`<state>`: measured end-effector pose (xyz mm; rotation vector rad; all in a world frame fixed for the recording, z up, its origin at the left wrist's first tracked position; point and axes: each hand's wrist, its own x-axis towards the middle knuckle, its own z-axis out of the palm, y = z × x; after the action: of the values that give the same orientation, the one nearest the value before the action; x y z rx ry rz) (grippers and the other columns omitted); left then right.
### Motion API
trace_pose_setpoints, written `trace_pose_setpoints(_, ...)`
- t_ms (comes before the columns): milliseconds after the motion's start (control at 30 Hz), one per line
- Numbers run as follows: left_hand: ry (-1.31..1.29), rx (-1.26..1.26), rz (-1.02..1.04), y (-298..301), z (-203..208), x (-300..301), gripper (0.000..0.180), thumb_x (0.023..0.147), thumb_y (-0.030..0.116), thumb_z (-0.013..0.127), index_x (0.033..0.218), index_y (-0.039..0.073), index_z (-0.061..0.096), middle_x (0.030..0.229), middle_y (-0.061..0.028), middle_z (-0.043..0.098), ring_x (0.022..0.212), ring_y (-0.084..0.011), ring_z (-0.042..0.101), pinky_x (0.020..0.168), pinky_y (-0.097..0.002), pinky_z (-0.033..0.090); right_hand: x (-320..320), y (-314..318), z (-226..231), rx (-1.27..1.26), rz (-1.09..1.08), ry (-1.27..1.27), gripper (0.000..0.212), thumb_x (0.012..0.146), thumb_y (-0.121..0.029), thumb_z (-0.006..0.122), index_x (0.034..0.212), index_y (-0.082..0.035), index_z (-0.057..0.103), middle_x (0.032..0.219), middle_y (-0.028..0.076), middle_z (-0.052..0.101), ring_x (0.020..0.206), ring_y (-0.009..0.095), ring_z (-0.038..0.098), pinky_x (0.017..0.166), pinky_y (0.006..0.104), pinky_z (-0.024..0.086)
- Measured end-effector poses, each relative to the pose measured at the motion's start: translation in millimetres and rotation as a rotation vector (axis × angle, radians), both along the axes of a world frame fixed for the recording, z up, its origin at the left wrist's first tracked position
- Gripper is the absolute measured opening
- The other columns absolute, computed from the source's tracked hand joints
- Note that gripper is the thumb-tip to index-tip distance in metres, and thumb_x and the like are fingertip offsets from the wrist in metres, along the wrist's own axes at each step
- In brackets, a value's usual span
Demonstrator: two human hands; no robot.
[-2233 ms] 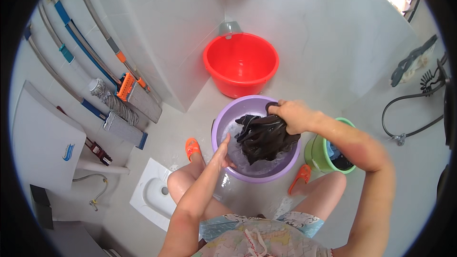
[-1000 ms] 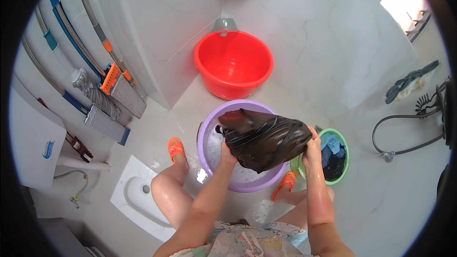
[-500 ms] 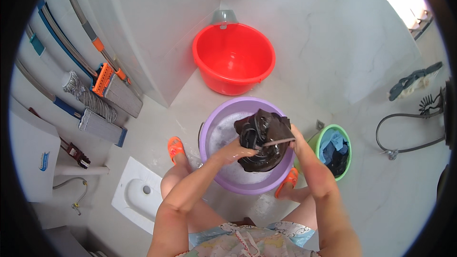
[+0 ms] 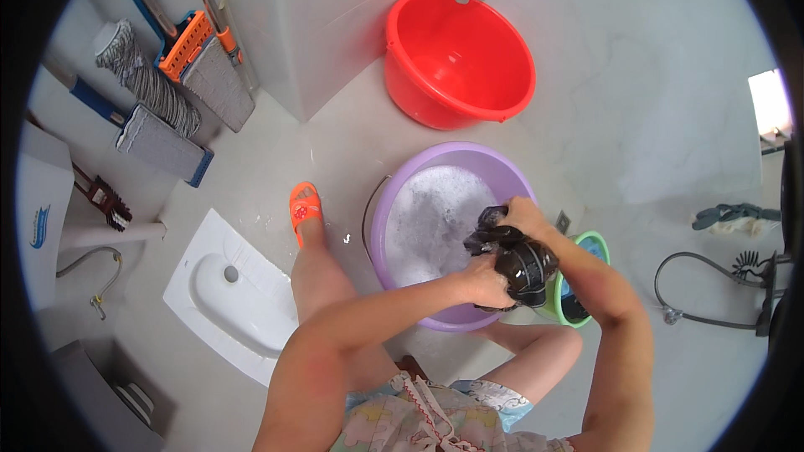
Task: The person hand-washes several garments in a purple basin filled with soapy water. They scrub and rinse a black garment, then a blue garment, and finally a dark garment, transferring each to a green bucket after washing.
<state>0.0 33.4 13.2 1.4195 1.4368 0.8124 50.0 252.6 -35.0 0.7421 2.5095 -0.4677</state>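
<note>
A wet, shiny black garment [image 4: 528, 270] is bunched up over the right side of the purple bucket [image 4: 378, 238]. My left hand [image 4: 487, 281] grips its lower left part with the fingers wrapped round the cloth. At the upper end of the bundle, my right hand [image 4: 529, 218] closes on another part of it. Which kind of garment it is, I cannot make out. Soapy water [image 4: 435, 213] with white foam fills the bucket below and to the left of my hands.
Behind the bucket stands a red tub [image 4: 456, 109]. A green bucket [image 4: 596, 240] with blue and black cloth is at the right, partly behind my right forearm. A squat toilet [image 4: 243, 285] lies at the left, and several mops [image 4: 159, 146] lean on the left wall.
The black garment has moved right and is squeezed into a tighter bundle. Both hands have shifted right with it, uncovering more of the foamy water. The whole view has shifted.
</note>
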Motion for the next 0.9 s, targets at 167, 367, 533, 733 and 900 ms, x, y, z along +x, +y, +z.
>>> trace_pose_setpoints(167,-0.112,-0.068,-0.009,-12,-8,-23,0.065,0.065,0.034,0.074,0.123,0.011,0.055,0.129,-0.0235,0.050,0.126,-0.0388,0.039,0.104,-0.0404,0.037,7,-7,24,-0.011,-0.282,0.134,0.044,0.065,-0.036,0.068,0.087,0.002,0.069,0.080,0.026,0.065,0.079,0.038,0.067,0.072,0.0422,0.051)
trace_pose_setpoints(367,-0.088,0.445,0.281,-25,-8,-43,0.092,0.059,0.024,0.078,0.140,0.009,0.036,0.152,-0.0237,0.011,0.142,-0.0404,0.003,0.115,-0.0453,0.016,10,10,44,-0.031,-0.431,-0.015,0.046,0.066,-0.037,0.068,0.084,0.005,0.068,0.084,0.025,0.067,0.083,0.032,0.068,0.073,0.0386,0.050)
trace_pose_setpoints(533,-0.301,0.528,0.203,-24,7,-44,0.097,0.060,0.018,0.077,0.143,0.006,0.029,0.154,-0.0193,0.008,0.143,-0.0335,0.007,0.116,-0.0416,0.015,-3,13,27,-0.428,-0.318,-0.179,0.037,0.078,-0.031,0.068,0.099,0.000,0.069,0.092,0.015,0.069,0.087,0.019,0.065,0.073,0.0354,0.050)
trace_pose_setpoints(733,-0.908,0.198,0.274,-18,-1,-64,0.033,0.072,0.008,0.068,0.104,0.001,0.064,0.097,-0.0069,0.067,0.092,-0.0164,0.062,0.086,-0.0326,0.049,5,15,10,-1.056,-0.349,-0.148,0.041,0.077,-0.027,0.069,0.111,-0.004,0.066,0.100,0.011,0.068,0.087,0.020,0.066,0.078,0.0336,0.052)
trace_pose_setpoints(900,-1.390,0.070,0.459,-16,-20,-62,0.026,0.081,0.011,0.056,0.099,-0.005,0.064,0.095,-0.0141,0.068,0.089,-0.0230,0.066,0.086,-0.0355,0.051,23,23,28,-0.735,-0.557,-0.275,0.046,0.083,-0.027,0.065,0.123,-0.008,0.057,0.106,0.009,0.065,0.091,0.018,0.062,0.082,0.0315,0.052)
